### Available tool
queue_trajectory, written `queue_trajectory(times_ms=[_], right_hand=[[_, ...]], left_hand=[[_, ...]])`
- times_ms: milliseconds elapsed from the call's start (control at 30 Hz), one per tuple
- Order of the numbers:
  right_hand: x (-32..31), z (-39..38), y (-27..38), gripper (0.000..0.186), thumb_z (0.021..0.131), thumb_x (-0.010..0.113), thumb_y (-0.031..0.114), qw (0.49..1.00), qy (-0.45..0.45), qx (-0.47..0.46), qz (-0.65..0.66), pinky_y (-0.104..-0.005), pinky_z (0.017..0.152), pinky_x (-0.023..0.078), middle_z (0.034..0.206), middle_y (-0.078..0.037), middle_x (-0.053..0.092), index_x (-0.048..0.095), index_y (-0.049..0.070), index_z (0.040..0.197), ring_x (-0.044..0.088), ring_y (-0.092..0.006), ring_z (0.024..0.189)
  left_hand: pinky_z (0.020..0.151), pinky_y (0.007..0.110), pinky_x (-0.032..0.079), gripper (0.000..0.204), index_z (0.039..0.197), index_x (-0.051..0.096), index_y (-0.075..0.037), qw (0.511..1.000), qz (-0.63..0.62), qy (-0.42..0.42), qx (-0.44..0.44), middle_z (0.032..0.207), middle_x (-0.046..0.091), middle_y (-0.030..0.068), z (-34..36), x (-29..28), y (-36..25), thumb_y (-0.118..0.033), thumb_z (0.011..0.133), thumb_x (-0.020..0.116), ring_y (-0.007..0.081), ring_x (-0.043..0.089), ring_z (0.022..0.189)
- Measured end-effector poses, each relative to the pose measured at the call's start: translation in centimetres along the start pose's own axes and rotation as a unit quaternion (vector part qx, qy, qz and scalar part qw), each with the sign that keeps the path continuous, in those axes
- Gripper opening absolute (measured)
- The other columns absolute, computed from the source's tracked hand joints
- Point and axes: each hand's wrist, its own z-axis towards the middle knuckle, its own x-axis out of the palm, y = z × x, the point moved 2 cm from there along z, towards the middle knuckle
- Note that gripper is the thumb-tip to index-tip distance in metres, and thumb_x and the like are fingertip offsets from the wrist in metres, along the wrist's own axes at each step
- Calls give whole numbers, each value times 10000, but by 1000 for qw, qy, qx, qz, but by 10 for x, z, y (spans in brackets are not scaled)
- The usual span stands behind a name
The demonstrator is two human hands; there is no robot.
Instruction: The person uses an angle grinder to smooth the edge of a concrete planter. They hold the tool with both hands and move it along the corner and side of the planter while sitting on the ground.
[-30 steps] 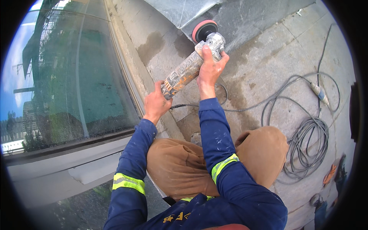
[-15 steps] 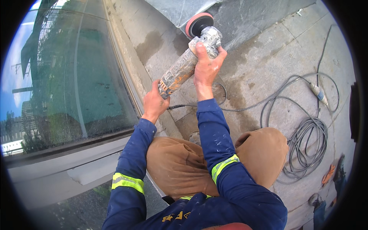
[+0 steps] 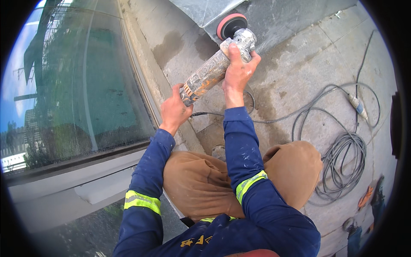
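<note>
Both my hands hold a dusty angle polisher [image 3: 207,76] that slants up and to the right. My left hand [image 3: 174,110] is wrapped round the rear end of its body, where the power cord comes out. Up at the metal gear head, my right hand [image 3: 239,73] grips with the thumb on top. A round pad [image 3: 231,25] with a red rim and black backing is fixed to the head. The pad is against or very close to the grey stone slab [image 3: 274,21]; I cannot tell whether it touches.
On the left stands a large glass pane [image 3: 107,85] in a pale frame. A grey cable [image 3: 342,167] lies coiled on the paving at right, with a blue-and-white connector [image 3: 357,106]. At the lower right are another person's shoes [image 3: 350,225] and an orange-and-dark item [image 3: 365,197].
The polisher has shifted a little to the right and slightly down, with both hands still on it. The pad has moved right along the slab.
</note>
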Motion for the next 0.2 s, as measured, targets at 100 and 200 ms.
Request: queue_trajectory(times_ms=[100, 200], right_hand=[[0, -2, 1, 776, 856, 802, 261, 1000, 2, 12, -16, -358, 984, 474, 1253, -218, 527, 334, -82, 1371, 572, -238, 1122], [-1, -4, -3, 762, 866, 794, 242, 997, 20, -26, -63, -355, 983, 479, 1256, -220, 528, 326, -78, 1374, 579, -236, 1117]], left_hand=[[679, 517, 536, 684, 1331, 438, -129, 1000, 23, -11, 7, 812, 715, 200, -1, 8, 6, -154, 736, 774, 450, 688, 762], [687, 521, 540, 683, 1341, 434, -142, 999, -7, -41, 27, 827, 718, 210, -2, 11, 12, -168, 745, 768, 450, 692, 773]])
